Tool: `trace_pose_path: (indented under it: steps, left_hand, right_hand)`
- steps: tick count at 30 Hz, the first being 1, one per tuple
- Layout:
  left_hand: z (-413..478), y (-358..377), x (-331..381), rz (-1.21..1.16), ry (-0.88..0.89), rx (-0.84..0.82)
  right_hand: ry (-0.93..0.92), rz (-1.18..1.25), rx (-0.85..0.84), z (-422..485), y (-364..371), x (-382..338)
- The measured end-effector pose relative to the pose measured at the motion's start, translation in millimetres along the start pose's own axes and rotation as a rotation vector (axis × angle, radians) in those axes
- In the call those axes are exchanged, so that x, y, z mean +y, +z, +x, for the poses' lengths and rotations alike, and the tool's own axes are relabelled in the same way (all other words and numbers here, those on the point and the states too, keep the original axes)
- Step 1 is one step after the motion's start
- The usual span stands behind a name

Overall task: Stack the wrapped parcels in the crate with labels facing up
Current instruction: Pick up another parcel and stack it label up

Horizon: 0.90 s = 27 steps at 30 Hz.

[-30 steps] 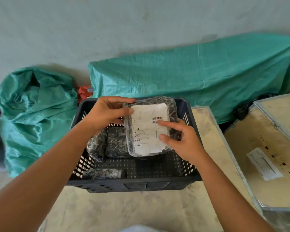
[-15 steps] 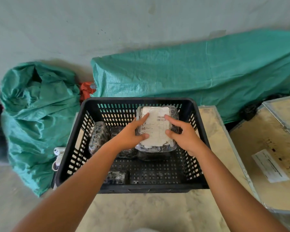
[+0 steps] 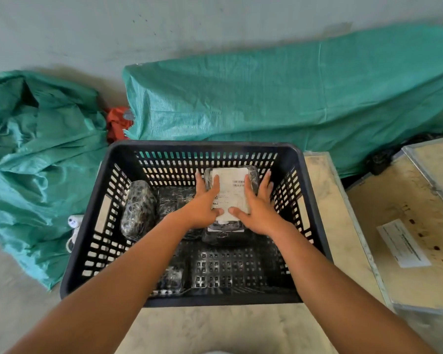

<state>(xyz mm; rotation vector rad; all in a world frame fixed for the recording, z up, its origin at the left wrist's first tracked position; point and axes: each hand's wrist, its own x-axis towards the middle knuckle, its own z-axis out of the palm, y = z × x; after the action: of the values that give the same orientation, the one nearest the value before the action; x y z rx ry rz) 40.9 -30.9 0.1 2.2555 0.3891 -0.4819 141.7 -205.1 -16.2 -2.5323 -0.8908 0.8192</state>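
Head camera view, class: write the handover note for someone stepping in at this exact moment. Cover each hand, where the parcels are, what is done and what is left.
Left hand: open, flat on the left side of the labelled parcel.
Right hand: open, flat on its right side.
Labelled parcel: inside the black crate, toward the far right, resting on another wrapped parcel, white label facing up.
Other parcels: one tilted parcel by the left wall, a dark parcel beside it, a small parcel near the front.
Done: labelled parcel stacked label up.
Left: lift the hands away; check the labels on the other three, which do not show here.
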Motion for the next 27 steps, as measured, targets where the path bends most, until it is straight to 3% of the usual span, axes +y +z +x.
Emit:
trace_pose_path:
  steps: [4, 12, 20, 27]
  left_hand:
    - [12.5, 0.7, -0.4, 0.116, 0.042, -0.029]
    - [25.1, -8.2, -10.9, 0.056, 0.073, -0.069]
    - [12.9, -2.7, -8.2, 0.005, 0.094, 0.048]
    - [-25.4, -3.2, -26.5, 0.044, 0.12, 0.071]
  right_hand:
    - [-0.114, -0.173, 0.003, 5.6, 4.3, 1.5]
    - [-0.097, -0.137, -0.014, 14.2, 6.1, 5.5]
    - [0.028, -0.135, -0.073, 6.3, -5.3, -12.8]
    - [0.028, -0.249, 0.043, -13.0, -4.1, -38.1]
